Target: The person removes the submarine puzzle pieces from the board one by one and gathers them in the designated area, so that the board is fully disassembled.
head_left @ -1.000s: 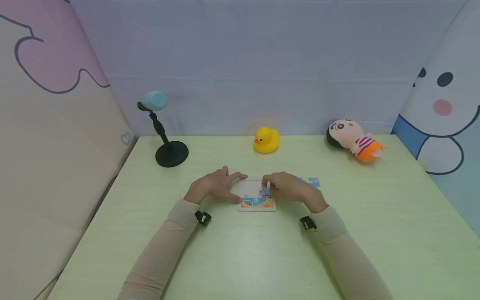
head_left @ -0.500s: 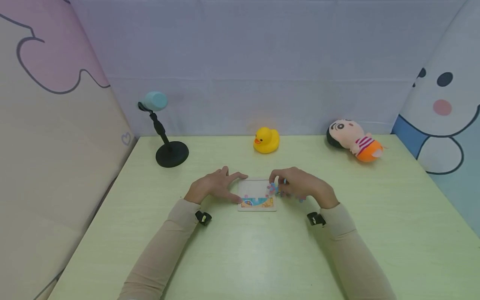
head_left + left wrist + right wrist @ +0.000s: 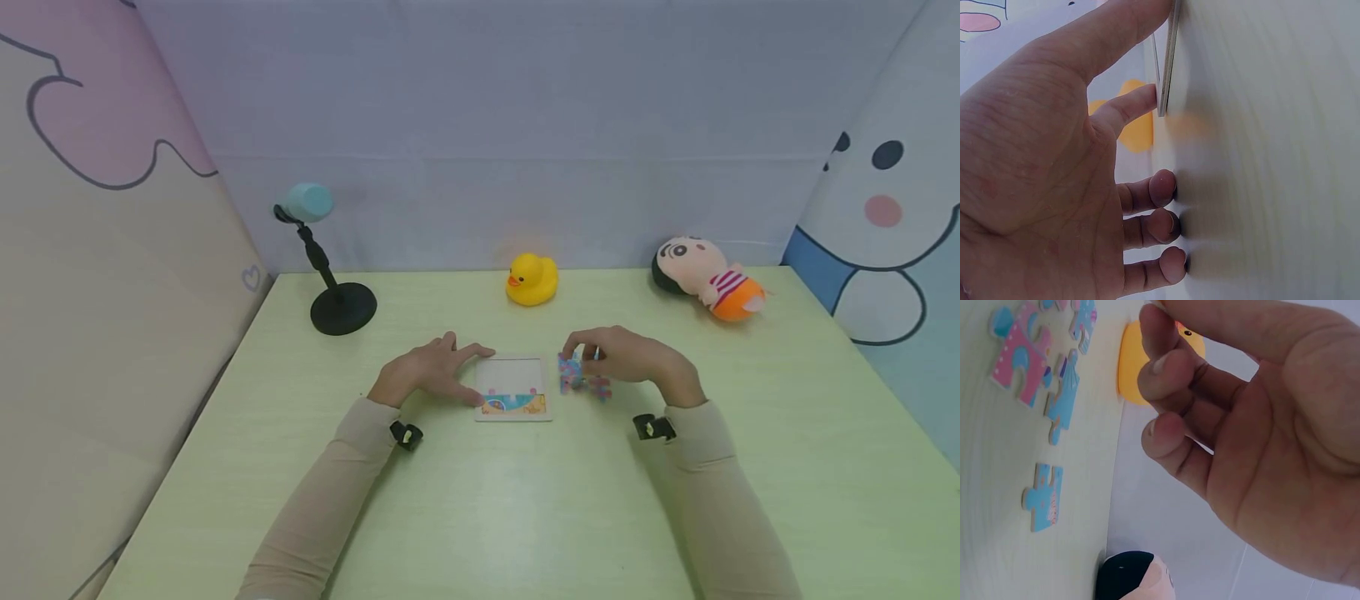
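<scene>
A puzzle board (image 3: pixel 512 375) in a light frame lies on the table, its near strip covered with colourful pieces and the rest bare white. My left hand (image 3: pixel 431 367) rests at its left side, thumb and index finger spread against the edge; the other fingertips touch the table in the left wrist view. To the right of the board, my right hand (image 3: pixel 626 354) pinches a blue-and-pink puzzle piece (image 3: pixel 567 367) over other loose pieces. Thumb and index tips are cut off in the right wrist view, where a pink-and-blue piece (image 3: pixel 1022 362) lies among others.
A yellow rubber duck (image 3: pixel 532 280) stands behind the board. At the back right lies a plush doll (image 3: pixel 708 279); a black stand (image 3: pixel 341 308) with a light-blue head is at the back left. One blue puzzle piece (image 3: pixel 1043 499) lies apart from the others.
My right hand has lifted the pink-and-blue piece off the board and moved right with it to the loose pieces. My left hand stays at the board's edge.
</scene>
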{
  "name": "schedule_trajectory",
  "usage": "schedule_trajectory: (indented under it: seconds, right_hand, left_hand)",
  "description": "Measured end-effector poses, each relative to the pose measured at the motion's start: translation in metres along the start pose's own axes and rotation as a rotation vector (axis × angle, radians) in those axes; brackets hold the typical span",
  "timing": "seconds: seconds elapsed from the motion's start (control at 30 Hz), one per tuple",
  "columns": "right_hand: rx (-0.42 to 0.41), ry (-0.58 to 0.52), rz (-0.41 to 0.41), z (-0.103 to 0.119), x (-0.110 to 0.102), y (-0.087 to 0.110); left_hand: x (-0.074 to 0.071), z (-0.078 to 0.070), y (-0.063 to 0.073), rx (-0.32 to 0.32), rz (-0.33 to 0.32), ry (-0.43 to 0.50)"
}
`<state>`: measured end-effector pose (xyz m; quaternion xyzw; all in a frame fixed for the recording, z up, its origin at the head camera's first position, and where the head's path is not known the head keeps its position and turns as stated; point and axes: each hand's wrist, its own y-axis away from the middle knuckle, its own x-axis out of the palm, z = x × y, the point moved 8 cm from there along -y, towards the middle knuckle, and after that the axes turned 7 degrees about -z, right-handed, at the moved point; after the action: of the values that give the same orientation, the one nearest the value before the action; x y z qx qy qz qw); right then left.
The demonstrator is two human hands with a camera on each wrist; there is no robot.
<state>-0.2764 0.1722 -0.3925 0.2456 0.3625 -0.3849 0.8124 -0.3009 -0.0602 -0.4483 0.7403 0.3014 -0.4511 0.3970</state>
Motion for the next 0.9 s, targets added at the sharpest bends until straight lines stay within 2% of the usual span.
schedule_trajectory:
  seconds: [0.3, 0.53, 0.7, 0.9]
  right_hand:
    - [0.073, 0.031, 0.029, -0.017, -0.011, 0.016]
    - [0.097, 0.019, 0.073, -0.029, -0.015, 0.025]
    - [0.155, 0.001, 0.098, -0.042, -0.014, 0.029]
    - [0.159, -0.021, 0.113, -0.051, -0.016, 0.035]
  left_hand:
    - [-0.001, 0.0, 0.001, -0.004, 0.001, 0.006]
    - [0.0, 0.002, -0.001, 0.002, -0.007, -0.005]
    - [0.001, 0.003, -0.001, -0.001, -0.005, 0.01]
    - [0.001, 0.001, -0.001, 0.002, -0.007, 0.01]
